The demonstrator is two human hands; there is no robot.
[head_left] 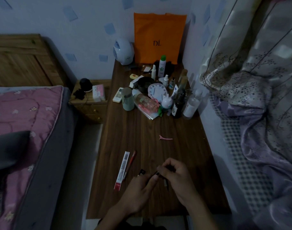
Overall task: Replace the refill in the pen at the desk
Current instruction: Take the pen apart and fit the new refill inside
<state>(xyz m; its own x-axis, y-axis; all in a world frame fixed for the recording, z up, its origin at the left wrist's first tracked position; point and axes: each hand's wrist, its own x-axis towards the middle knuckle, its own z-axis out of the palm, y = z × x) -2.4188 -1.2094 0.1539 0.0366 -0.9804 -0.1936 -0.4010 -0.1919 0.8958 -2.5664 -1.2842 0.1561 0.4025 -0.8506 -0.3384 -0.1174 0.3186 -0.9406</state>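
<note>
The pen (156,174) is dark and thin. It is held just above the near end of the bench (142,130), between the two hands. The left hand (139,187) pinches its lower end with thumb and fingers. The right hand (177,175) has its fingers curled round the upper end. The hands are close together, most likely so one can hold the pen steady while the other twists or pulls a part off. The light is dim, so I cannot tell if the pen is open or if the old refill is out. A small dark part (142,171) lies on the bench just beside the left hand, and another small part (166,184) lies by the right hand. They may be bits of the pen, put close by so they do not get lost. The refill pack (122,171), long and white with a red end, lies to the left, near enough to grab. A red pen (130,164) lies right beside it. A pink hair clip (165,138) lies further up, and a clock (156,92) sits among bottles at the far end.
</note>
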